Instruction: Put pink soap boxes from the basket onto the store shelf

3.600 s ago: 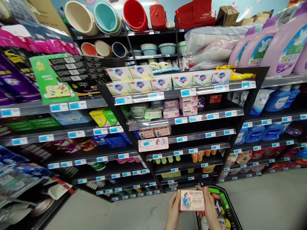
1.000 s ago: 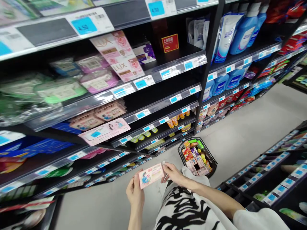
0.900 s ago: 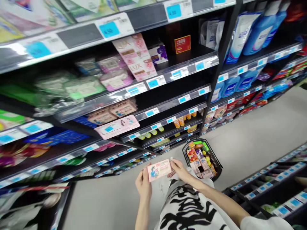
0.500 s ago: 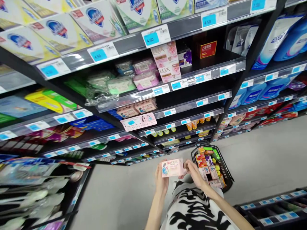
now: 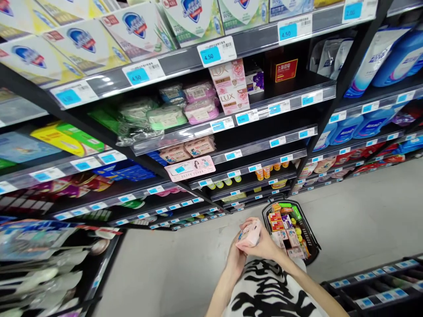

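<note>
A pink soap pack (image 5: pixel 250 234) is between my two hands, tilted, with one end towards me. My left hand (image 5: pixel 236 249) is closed about its left side and underside. On its right side, the fingers of my right hand (image 5: pixel 264 245) are wrapped round it. Just right of my hands, a black shopping basket (image 5: pixel 312 240) on the floor holds red boxes, a purple-and-white box, similar pink packs and small yellow items. Similar pink packs (image 5: pixel 200 145) lie on a lower shelf, above a pink price sign (image 5: pixel 191 168).
Shelves with boxed soaps (image 5: pixel 135 33), pink LUX boxes (image 5: pixel 229 86) and a red box (image 5: pixel 284 70) rise in front. Blue detergent bottles (image 5: pixel 373 124) stand at right. Spoon-like utensils (image 5: pixel 42 277) hang at lower left. Another shelf rack (image 5: pixel 380 281) is at lower right. Grey floor (image 5: pixel 158 264) lies between.
The pink soap pack has turned from showing its broad front to an end-on tilt and moved slightly right. Both hands have shifted their grip and come closer together.
</note>
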